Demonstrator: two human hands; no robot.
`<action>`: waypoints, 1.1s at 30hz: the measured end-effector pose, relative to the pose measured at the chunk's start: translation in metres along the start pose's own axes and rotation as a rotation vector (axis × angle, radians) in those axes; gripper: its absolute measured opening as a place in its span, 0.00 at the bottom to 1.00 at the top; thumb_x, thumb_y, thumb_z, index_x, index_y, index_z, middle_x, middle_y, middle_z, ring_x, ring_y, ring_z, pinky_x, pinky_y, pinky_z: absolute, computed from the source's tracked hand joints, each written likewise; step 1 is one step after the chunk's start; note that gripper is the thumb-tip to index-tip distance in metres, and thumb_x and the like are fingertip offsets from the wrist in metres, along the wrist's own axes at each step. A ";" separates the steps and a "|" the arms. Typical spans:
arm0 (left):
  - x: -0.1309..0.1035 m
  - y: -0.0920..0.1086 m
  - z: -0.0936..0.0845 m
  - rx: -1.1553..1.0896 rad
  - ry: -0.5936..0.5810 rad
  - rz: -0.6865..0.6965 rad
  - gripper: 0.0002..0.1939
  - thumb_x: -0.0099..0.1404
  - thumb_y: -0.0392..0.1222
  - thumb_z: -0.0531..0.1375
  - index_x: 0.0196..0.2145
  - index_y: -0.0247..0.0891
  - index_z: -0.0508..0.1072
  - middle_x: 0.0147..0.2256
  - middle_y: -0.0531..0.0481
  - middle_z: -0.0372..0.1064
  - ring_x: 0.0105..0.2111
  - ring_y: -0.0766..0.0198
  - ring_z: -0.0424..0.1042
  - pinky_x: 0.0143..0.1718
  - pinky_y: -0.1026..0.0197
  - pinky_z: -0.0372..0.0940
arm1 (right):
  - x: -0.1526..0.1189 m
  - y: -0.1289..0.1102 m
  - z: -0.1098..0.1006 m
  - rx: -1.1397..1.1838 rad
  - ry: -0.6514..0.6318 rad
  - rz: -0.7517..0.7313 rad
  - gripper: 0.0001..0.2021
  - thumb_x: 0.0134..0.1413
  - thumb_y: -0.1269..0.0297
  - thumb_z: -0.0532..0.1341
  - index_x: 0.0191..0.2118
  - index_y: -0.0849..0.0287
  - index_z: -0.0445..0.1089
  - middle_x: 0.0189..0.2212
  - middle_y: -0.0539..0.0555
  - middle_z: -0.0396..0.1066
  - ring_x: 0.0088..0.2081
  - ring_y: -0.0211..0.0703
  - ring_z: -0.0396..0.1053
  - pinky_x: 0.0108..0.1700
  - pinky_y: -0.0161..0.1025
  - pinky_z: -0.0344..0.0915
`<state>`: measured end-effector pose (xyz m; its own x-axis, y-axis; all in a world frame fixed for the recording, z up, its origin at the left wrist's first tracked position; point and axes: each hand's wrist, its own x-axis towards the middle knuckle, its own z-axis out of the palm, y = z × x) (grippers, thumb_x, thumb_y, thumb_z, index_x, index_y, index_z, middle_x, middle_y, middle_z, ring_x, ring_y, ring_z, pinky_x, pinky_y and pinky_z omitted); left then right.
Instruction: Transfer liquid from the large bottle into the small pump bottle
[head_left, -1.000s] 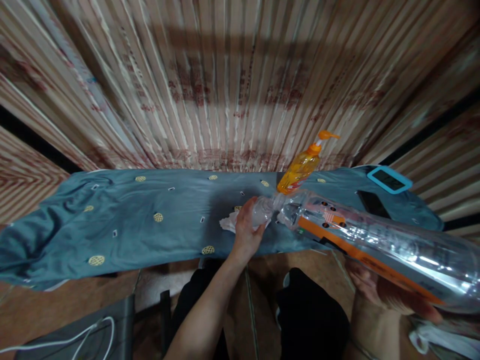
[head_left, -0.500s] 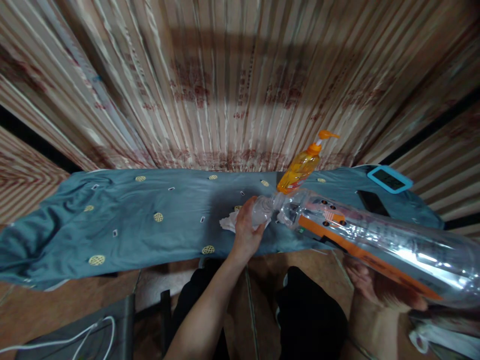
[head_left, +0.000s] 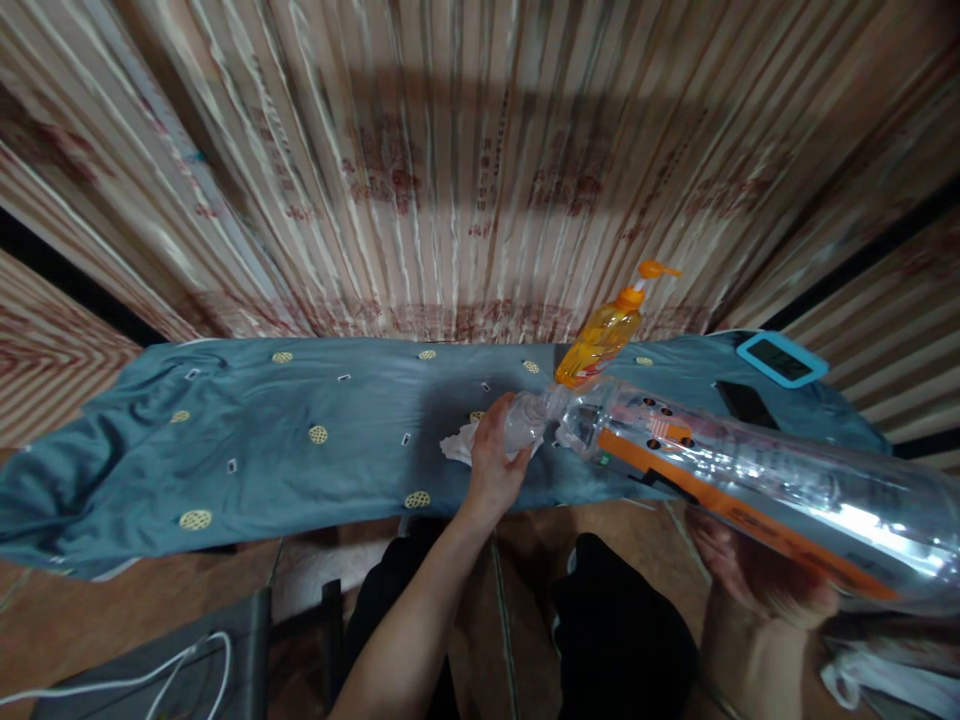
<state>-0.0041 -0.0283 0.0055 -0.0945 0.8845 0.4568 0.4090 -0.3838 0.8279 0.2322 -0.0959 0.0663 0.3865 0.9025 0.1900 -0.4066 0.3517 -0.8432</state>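
My left hand point(head_left: 496, 455) is closed around a small clear bottle point(head_left: 523, 418), whose neck points to the right. A crumpled white tissue point(head_left: 457, 445) lies under that hand on the cloth. On the right, my right hand point(head_left: 757, 575) supports a large clear plastic bottle point(head_left: 780, 480) from below, its fingers partly hidden behind it. This bottle has an orange and grey label and is tilted, its narrow end toward the small bottle. The two necks meet or nearly meet; whether they touch, I cannot tell. Any liquid passing between them is too faint to make out.
An orange pump bottle point(head_left: 600, 340) stands just behind the necks. A blue-framed digital clock point(head_left: 782, 360) and a black phone point(head_left: 745, 404) lie at the right of the teal patterned cloth point(head_left: 262, 410). A curtain point(head_left: 450, 200) hangs behind; a white cable point(head_left: 187, 655) lies at lower left.
My right hand has shifted very slightly along the underside of the large bottle. Both bottles keep nearly the same position, and the left hand stays still.
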 end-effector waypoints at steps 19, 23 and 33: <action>0.000 -0.003 0.002 0.007 0.010 -0.008 0.32 0.57 0.36 0.61 0.58 0.40 0.57 0.58 0.41 0.63 0.58 0.52 0.62 0.60 0.42 0.57 | 0.002 -0.001 0.003 -0.089 0.062 0.032 0.31 0.06 0.45 0.73 0.29 0.53 0.74 0.23 0.50 0.69 0.17 0.33 0.53 0.13 0.32 0.47; 0.000 -0.001 0.001 0.010 0.008 -0.017 0.32 0.57 0.35 0.61 0.58 0.40 0.57 0.58 0.41 0.63 0.58 0.52 0.62 0.60 0.43 0.57 | 0.002 -0.003 0.004 -0.074 0.042 0.027 0.31 0.07 0.46 0.73 0.30 0.51 0.74 0.22 0.49 0.68 0.17 0.34 0.54 0.13 0.32 0.48; 0.001 0.001 0.001 0.012 -0.005 -0.028 0.32 0.57 0.34 0.61 0.58 0.41 0.57 0.57 0.42 0.63 0.58 0.51 0.62 0.60 0.42 0.56 | 0.000 -0.004 0.007 -0.096 0.038 0.046 0.33 0.07 0.45 0.73 0.32 0.52 0.75 0.23 0.49 0.69 0.18 0.36 0.59 0.14 0.34 0.53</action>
<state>-0.0033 -0.0274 0.0063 -0.1017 0.8963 0.4316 0.4172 -0.3554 0.8364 0.2279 -0.0956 0.0739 0.4007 0.9066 0.1321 -0.3440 0.2825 -0.8955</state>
